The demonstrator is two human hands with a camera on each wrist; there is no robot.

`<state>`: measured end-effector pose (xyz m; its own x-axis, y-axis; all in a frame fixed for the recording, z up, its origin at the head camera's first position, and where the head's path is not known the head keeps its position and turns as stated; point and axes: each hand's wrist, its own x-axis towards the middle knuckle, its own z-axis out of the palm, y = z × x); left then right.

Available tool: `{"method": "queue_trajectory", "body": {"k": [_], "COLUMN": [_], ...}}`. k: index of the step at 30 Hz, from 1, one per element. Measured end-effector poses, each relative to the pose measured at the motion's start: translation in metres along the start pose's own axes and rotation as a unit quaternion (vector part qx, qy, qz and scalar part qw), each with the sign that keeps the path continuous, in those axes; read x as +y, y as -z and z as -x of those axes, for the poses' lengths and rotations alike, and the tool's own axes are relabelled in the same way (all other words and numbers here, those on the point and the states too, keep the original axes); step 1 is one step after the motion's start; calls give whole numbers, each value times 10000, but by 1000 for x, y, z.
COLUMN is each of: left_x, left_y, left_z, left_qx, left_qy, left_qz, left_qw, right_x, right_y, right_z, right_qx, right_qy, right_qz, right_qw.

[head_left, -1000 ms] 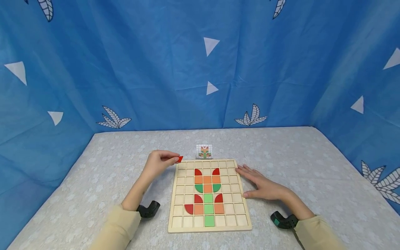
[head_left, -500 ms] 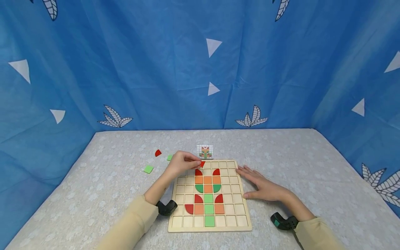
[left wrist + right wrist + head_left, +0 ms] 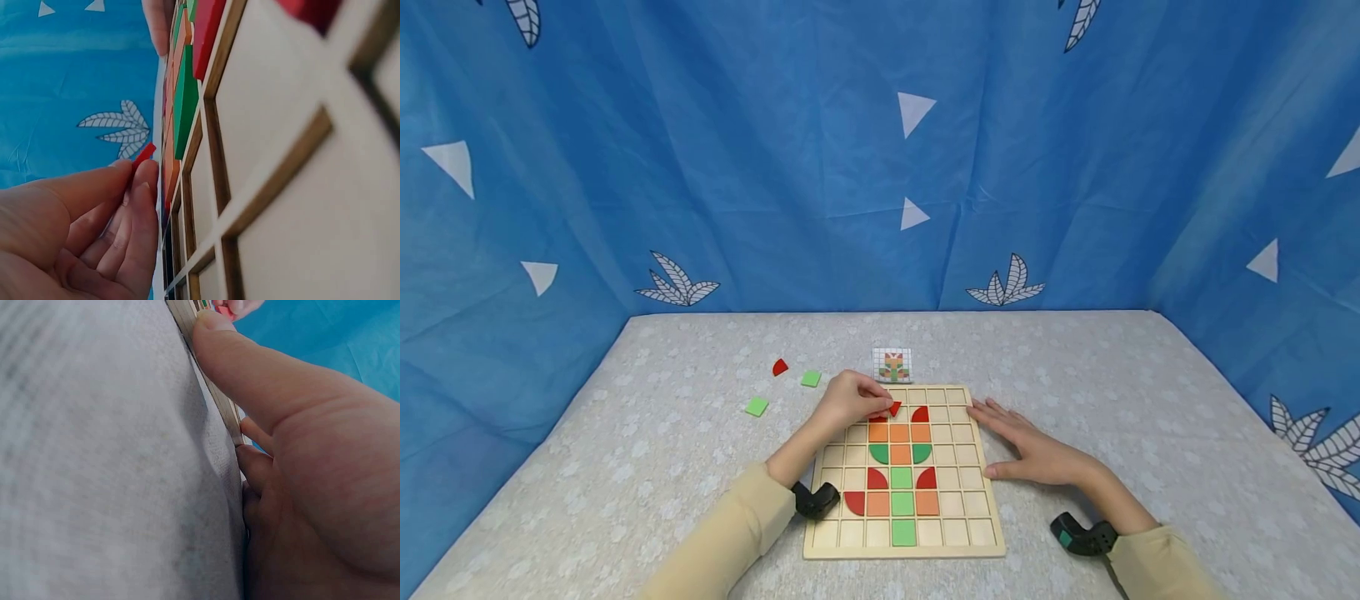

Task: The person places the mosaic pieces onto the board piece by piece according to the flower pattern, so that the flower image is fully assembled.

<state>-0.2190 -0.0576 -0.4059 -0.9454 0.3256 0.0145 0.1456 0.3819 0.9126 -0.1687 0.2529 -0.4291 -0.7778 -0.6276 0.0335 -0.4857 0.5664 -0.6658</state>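
Observation:
My left hand (image 3: 850, 400) pinches a small red triangular tile (image 3: 895, 407) between thumb and fingertips, over the upper part of a wooden grid board (image 3: 951, 528). In the left wrist view the same red tile (image 3: 145, 154) sticks out from the fingertips, beside the raised grid. Red quarter-round, orange square, green and light green tiles (image 3: 902, 477) fill several cells in the board's middle columns; the fingers partly cover one red quarter-round. My right hand (image 3: 1033, 450) rests at the board's right edge with fingers extended, and in the right wrist view its thumb (image 3: 231, 353) touches the rim.
Left of the board lie a red quarter-round tile (image 3: 780, 367) and two light green square tiles (image 3: 757, 407). A small printed pattern card (image 3: 892, 365) is behind the board. A patterned cloth covers the table (image 3: 647, 467), and a blue curtain (image 3: 820, 150) hangs behind it.
My left hand has carried the red triangular tile rightward from beyond the board's upper left corner to above its upper middle cells. My right hand has stayed at the right edge.

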Motion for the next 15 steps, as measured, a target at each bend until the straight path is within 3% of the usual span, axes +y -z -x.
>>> {"method": "queue_trajectory", "body": {"k": [8, 15], "left_x": [-1, -2], "left_y": [-2, -3], "left_z": [0, -2], "left_qx": [53, 111], "left_qy": [-102, -250], "left_qz": [-645, -783], "left_qw": [9978, 9966], "right_x": [-1, 0], "right_y": [0, 0], "right_z": [0, 0], "right_qx": [25, 16], "right_qy": [81, 70], "right_qz": [7, -21], "right_qw": [10000, 10000]}}
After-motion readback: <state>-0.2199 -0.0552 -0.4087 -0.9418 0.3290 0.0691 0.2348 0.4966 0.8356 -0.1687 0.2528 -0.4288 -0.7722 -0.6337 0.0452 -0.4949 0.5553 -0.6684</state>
